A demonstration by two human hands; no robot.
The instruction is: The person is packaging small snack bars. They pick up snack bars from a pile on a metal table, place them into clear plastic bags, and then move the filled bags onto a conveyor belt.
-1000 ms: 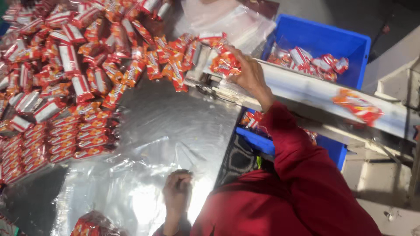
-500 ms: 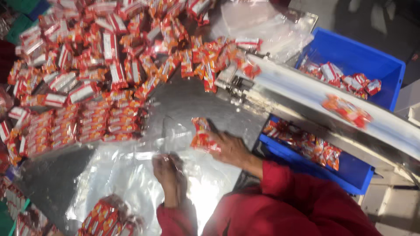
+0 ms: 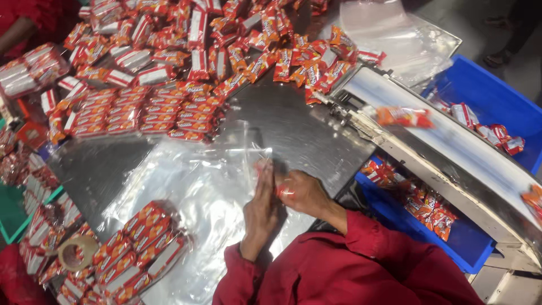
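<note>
Head view, packing table. We see the left hand [image 3: 264, 203] lying flat, fingers together and extended, pressing on a clear plastic bag [image 3: 226, 164] spread over the steel table [image 3: 305, 130]. The right hand [image 3: 299, 192] is closed around a small red-and-orange snack packet [image 3: 285, 192], held just beside the left hand at the bag's near edge. A second ago the right hand reached up to the loose packets at the mouth of the conveyor [image 3: 451, 141]; half a second ago it was coming back with a packet; now both hands meet at the bag, the packet at its opening but, as far as we can judge, not yet inside. A heap of loose packets [image 3: 237, 34] and neat stacked rows [image 3: 141, 110] lie farther up the table. A filled, wrapped bundle [image 3: 147, 248] sits near left, beside a roll of tape [image 3: 76, 253]. One packet [image 3: 403, 116] rides the conveyor; blue crates [image 3: 497, 96] stand below and behind it.
</note>
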